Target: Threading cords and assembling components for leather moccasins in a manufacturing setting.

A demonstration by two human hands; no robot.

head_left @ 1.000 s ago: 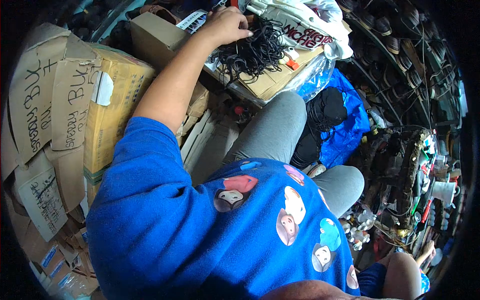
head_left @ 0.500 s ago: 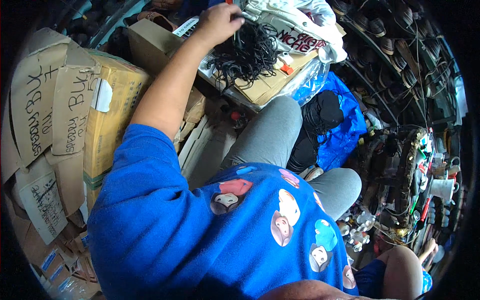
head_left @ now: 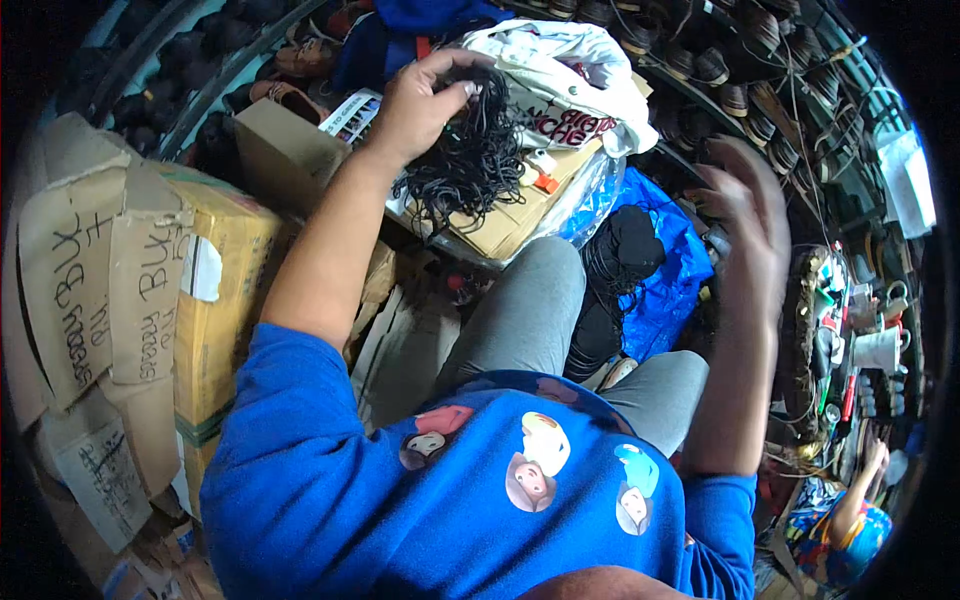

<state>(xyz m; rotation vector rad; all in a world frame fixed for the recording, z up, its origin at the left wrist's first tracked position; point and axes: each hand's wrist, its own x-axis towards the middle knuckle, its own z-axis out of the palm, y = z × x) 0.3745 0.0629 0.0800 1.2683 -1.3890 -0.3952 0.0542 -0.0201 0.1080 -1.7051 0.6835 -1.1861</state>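
A tangled bunch of thin black laces point(head_left: 465, 170) hangs over the front of a cardboard-topped stack. My left hand point(head_left: 425, 105) is closed on the top of this bunch, thumb against fingers. Raised on the right, before the shoe racks, my right hand point(head_left: 745, 205) is blurred by motion; its fingers look apart, with nothing visible in them. Just right of the laces lies a white printed cloth bag point(head_left: 560, 75). Beneath the laces is flat brown cardboard point(head_left: 515, 215), with a small orange and white item point(head_left: 543, 180) on it.
Black shoe parts point(head_left: 625, 250) lie on a blue plastic sheet point(head_left: 675, 290) beside my knees. Cardboard boxes point(head_left: 225, 310) crowd the left. Shoe racks point(head_left: 710, 65) curve along the back and right. A cluttered bench point(head_left: 830, 340) and another person point(head_left: 845, 520) are at right.
My right hand and forearm have come into view on the right. My left hand still grips the laces, now a little lower in the picture. The whole view has shifted.
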